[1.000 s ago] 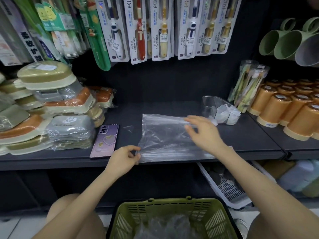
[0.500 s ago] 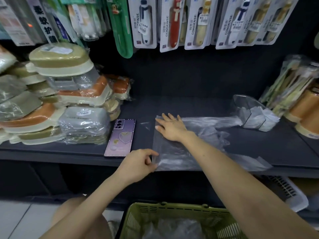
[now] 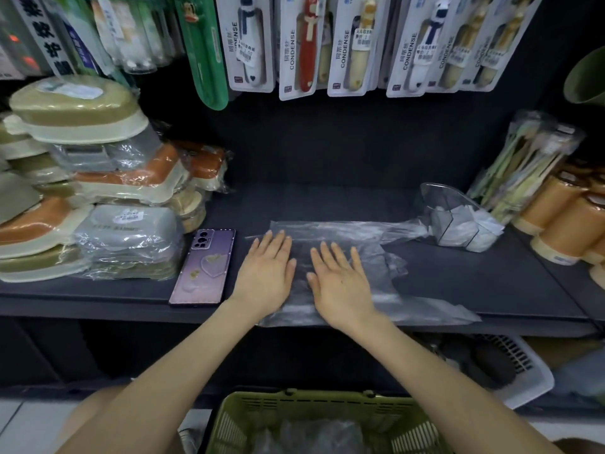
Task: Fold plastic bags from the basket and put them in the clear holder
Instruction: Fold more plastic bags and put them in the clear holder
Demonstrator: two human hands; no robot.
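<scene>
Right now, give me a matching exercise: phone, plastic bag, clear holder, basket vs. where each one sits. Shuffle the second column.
Things:
1. phone
2. plastic bag
3. clear holder
4. basket

Places:
A. pressed flat under the left hand and right hand
B. below the shelf, nearest the camera
C. on the shelf right of both hands, folded bags inside
D. on the shelf, just left of the left hand

Pairs: 1-D, 2-A, 3-C, 4-B
</scene>
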